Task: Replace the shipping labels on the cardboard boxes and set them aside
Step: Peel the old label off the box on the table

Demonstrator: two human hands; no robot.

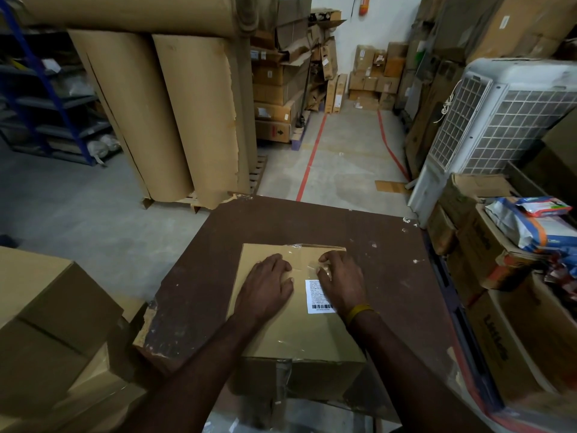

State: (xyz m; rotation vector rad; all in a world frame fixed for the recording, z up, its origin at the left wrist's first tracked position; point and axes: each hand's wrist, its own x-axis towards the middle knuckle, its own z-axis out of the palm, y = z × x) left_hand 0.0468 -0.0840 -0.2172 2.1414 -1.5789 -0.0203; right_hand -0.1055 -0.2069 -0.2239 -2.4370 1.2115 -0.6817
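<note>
A brown cardboard box (293, 335) sits on the dark brown table (390, 276), sealed with clear tape along its top seam. A white shipping label (315, 300) with a barcode is stuck on the box's top, partly under my right hand. My left hand (268, 285) lies flat on the box top, fingers spread, left of the label. My right hand (342, 278) presses down over the label's upper right part, fingertips on a crinkled bit of clear tape (312, 264). A yellow band circles my right wrist.
Large cardboard boxes (46, 323) stand at my left. Open boxes with packets (515, 245) crowd the right, beside a white air cooler (499, 120). Tall brown paper rolls (162, 114) stand on a pallet ahead left. A floor aisle with red lines (312, 157) runs beyond the table.
</note>
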